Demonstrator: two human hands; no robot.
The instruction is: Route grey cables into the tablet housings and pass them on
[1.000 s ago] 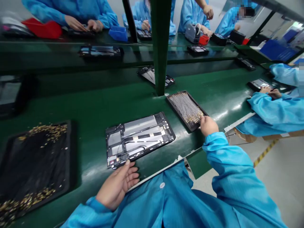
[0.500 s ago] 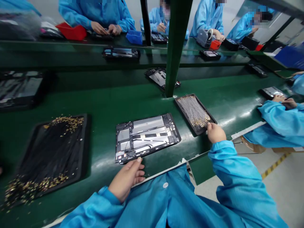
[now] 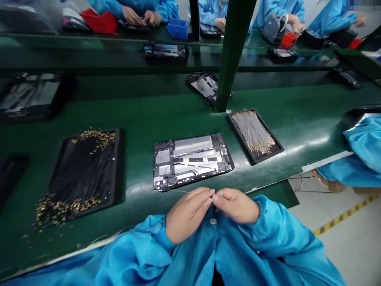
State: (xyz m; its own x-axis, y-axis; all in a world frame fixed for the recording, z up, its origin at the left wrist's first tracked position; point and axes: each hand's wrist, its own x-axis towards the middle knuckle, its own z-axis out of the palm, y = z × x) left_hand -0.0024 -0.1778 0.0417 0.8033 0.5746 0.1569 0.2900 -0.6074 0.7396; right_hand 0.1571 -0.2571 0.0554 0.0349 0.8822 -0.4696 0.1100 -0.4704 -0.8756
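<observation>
In front of my body, my left hand (image 3: 190, 214) and my right hand (image 3: 233, 204) meet, fingertips pinched together. They hold a thin grey cable (image 3: 182, 192), mostly hidden by the fingers; a short length shows past my left hand, by the tablet's near edge. Just beyond lies an opened tablet (image 3: 193, 161), its battery plates and inner wiring face up. To its right, a black tray (image 3: 253, 161) holds a bundle of grey cables (image 3: 250, 129) with gold connector ends. On the left, a larger black tray (image 3: 114, 167) holds many black cables (image 3: 83, 171) with gold ends.
Another opened tablet (image 3: 204, 85) lies behind a green post (image 3: 230, 67). More device parts (image 3: 32, 95) sit at the far left. Co-workers in blue work across the raised shelf, near a red bin (image 3: 98, 20) and a blue bin (image 3: 177, 28). A co-worker's sleeve (image 3: 366, 139) is at right.
My right hand has left the grey cable tray and come to my left hand. My left hand has moved off the tablet's edge toward the right. The view has shifted.
</observation>
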